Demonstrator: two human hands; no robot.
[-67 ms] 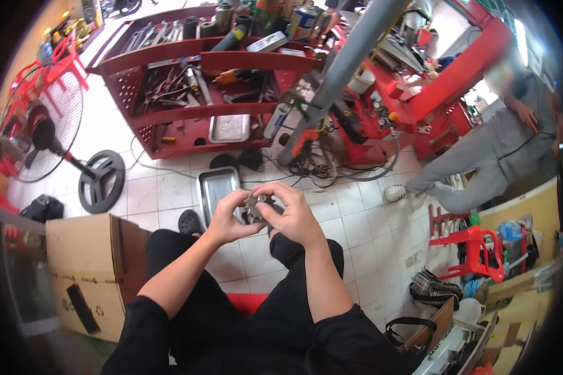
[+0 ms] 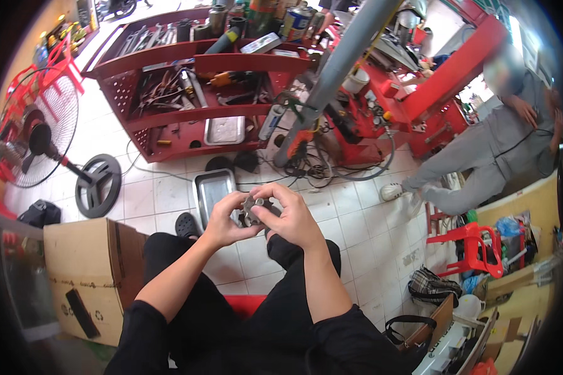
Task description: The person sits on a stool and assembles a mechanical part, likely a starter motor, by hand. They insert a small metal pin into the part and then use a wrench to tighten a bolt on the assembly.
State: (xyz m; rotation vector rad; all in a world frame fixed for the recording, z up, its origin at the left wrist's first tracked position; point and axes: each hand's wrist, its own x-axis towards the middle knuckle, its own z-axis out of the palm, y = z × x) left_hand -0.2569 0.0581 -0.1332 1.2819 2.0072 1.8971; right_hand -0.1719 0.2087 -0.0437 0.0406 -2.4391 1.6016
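Between my two hands, above my knees, is a small dark grey metal machine part (image 2: 251, 219) with a lobed edge and a round stub on it. My left hand (image 2: 225, 220) grips it from the left, thumb below and fingers over the top. From the right, my right hand (image 2: 290, 214) closes round it, with the thumb pressed across its face near the stub. The fingers cover much of the part, so its exact kind cannot be made out. Beyond my hands, a shallow metal tray (image 2: 201, 203) lies on the tiled floor.
A red tool trolley (image 2: 206, 63) full of hand tools stands ahead, beside a slanting grey post (image 2: 331, 78). Left are a standing fan (image 2: 40, 134) and a cardboard box (image 2: 78, 278). On the right are a person in grey (image 2: 481, 159) and a red plastic chair (image 2: 472, 253). Cables (image 2: 303, 165) lie on the floor.
The view has shifted slightly, so the trolley and post sit a little further left. Both hands keep hold of the metal part in nearly the same pose.
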